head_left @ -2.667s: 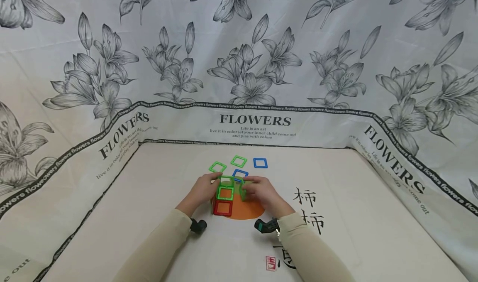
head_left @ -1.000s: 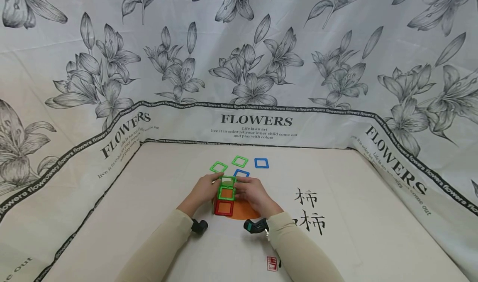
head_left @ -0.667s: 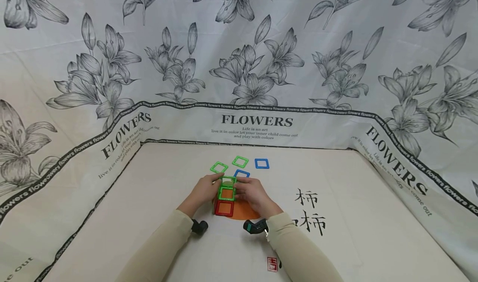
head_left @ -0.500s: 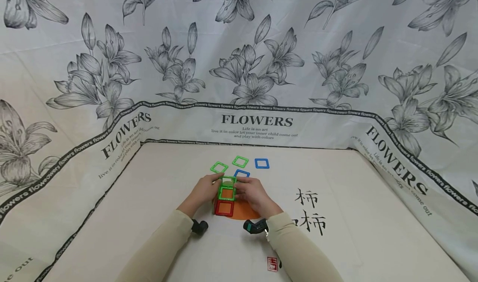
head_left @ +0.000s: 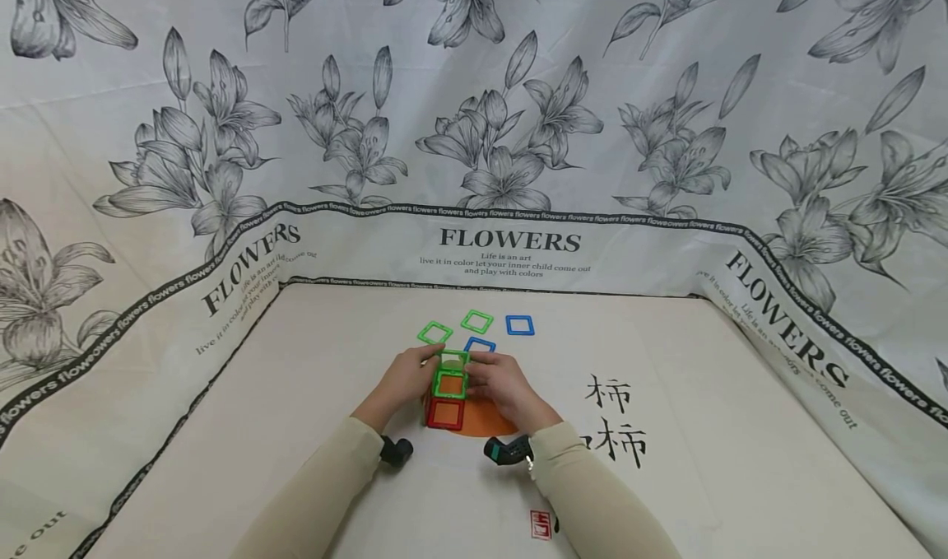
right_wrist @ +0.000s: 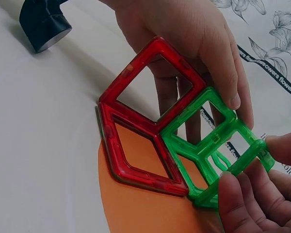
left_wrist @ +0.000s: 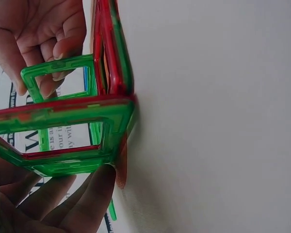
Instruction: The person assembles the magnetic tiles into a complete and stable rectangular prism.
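Note:
Square magnetic tiles, red and green, stand joined on the orange printed circle [head_left: 490, 417]. A red tile [right_wrist: 144, 167] lies flat beside an upright red tile [right_wrist: 193, 81]. Green tiles [head_left: 450, 384] continue the row behind, with an upright one at the far end. My left hand [head_left: 403, 380] rests along the outer left wall; its fingers [left_wrist: 85, 204], fairly straight, touch the tiles from outside. Across the row, my right hand [head_left: 506, 384] pinches an upright green tile [left_wrist: 58, 65] against the right side. That tile is hidden by the hand in the head view.
Behind the hands lie two loose green tiles [head_left: 477, 322] and two blue tiles [head_left: 520, 325], one partly covered by the right hand. Black characters [head_left: 609, 394] are printed on the cloth at right. A flower-printed curtain [head_left: 511, 250] encloses the table's back and sides.
Over the last few seconds, my right hand has moved left, bringing the upright green tile against the row. During the last second both hands have stayed almost still.

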A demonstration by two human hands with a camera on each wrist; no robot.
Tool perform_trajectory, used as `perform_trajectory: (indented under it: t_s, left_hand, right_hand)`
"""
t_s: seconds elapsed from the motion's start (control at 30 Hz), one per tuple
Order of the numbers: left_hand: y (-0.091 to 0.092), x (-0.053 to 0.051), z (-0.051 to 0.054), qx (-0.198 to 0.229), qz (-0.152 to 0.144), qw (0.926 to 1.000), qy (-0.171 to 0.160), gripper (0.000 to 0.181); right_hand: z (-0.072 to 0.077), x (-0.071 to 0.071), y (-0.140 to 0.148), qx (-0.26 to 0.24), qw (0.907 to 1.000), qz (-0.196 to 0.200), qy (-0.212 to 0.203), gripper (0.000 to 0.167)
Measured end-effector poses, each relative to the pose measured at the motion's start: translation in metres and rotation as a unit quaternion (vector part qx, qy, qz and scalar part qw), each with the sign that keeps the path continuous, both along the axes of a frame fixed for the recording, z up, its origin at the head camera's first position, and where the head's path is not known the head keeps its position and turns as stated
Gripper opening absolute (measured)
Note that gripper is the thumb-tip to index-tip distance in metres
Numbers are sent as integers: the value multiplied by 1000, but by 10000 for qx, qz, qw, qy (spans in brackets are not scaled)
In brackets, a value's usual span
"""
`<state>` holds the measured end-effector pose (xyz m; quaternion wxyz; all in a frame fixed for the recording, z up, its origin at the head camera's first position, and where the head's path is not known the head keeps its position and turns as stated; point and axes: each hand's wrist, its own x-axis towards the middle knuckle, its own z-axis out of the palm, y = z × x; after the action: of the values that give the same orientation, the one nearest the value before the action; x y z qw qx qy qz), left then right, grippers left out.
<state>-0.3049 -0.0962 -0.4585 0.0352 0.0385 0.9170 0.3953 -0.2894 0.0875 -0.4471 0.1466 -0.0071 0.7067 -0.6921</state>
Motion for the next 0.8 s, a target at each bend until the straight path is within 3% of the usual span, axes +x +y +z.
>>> perform_trajectory:
  t_s: [0.13, 0.33, 0.53, 0.63, 0.8]
  left_hand:
    - [-1, -1, -1, 22, 8, 10000, -21, 41]
    - [-1, -2, -2, 48, 23, 10000, -37, 40]
    - [-1, -1, -1, 102, 70, 9999, -61, 40]
    - [0, 0, -1, 79, 90, 9999, -59, 40]
    - [2, 2, 2, 17, 146, 9999, -66, 41]
  right_hand:
    - [-11, -7, 1, 45, 10000, -84, 6, 45]
    - [-8, -7, 5, 537, 9980, 139, 314, 47]
    - [-2, -9, 10, 1255, 9885, 413, 743, 46]
    - [-3, -12, 12, 1914, 9752, 432, 1024, 43]
    - [-3, -17, 16, 2967, 9430, 349, 1468, 33]
